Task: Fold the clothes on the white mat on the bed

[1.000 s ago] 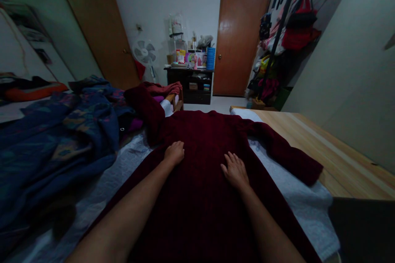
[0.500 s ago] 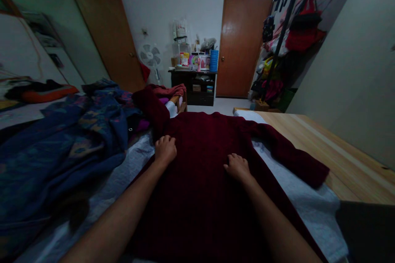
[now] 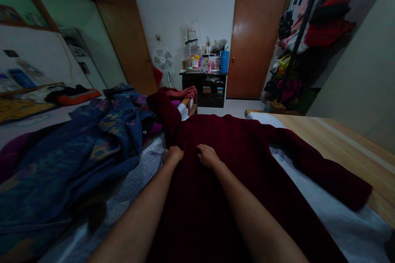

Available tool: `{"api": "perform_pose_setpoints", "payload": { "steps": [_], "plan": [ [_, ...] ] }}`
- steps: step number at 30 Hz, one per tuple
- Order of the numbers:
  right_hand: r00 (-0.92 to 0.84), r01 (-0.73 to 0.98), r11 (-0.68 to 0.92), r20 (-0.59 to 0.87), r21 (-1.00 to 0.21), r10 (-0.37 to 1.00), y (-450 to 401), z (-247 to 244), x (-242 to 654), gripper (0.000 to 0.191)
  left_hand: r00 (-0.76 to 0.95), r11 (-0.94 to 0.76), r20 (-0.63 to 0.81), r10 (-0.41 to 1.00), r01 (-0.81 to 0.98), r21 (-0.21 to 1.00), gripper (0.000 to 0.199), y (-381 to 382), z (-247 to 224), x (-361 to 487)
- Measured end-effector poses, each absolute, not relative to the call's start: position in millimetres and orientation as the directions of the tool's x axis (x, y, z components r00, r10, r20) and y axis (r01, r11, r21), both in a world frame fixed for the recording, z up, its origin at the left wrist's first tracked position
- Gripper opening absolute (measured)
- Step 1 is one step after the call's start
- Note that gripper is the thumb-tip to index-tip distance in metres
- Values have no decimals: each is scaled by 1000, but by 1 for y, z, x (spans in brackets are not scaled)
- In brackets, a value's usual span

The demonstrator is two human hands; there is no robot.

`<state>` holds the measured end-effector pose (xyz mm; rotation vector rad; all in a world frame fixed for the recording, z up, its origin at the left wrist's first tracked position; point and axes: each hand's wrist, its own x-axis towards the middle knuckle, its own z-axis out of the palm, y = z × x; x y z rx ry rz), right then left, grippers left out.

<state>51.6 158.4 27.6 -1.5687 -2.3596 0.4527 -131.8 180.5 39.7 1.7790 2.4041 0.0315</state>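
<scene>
A dark red long-sleeved garment [image 3: 234, 144] lies spread face up or down, I cannot tell which, over a pale cloth [image 3: 348, 230]. Its right-hand sleeve stretches out over the wooden board, while the other sleeve is bent up at the left. At the garment's left edge, near that sleeve, my left hand [image 3: 173, 155] has its fingers curled on the fabric. My right hand [image 3: 208, 156] rests on the upper middle of the garment, with its fingers bent but not closed round anything.
Blue patterned clothing [image 3: 105, 139] is heaped at the left. A wooden board [image 3: 321, 131] lies at the right. Farther back stand a fan [image 3: 163, 59], a black cabinet [image 3: 210, 94] and a door [image 3: 256, 45]. Bags [image 3: 327, 28] hang at the right.
My right hand has moved left over the garment, closer to my left hand. The left hand's fingers have curled more at the garment's edge. The view has turned slightly left.
</scene>
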Motion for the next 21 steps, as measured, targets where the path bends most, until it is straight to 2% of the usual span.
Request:
{"api": "perform_pose_setpoints", "payload": {
  "steps": [6, 14, 21],
  "plan": [
    [-356, 862, 352, 57, -365, 933, 163, 9, 44, 53, -299, 303, -56, 953, 949, 86, 37, 177, 32, -125],
    [-365, 880, 355, 29, -315, 931, 162, 5, 41, 55, -170, 172, 162, 972, 985, 1, 40, 164, 38, -126],
    [-351, 887, 343, 33, -309, 936, 161, 4, 41, 60, -129, 141, 193, 973, 989, -52, 34, 170, 48, -147]
  ]
}}
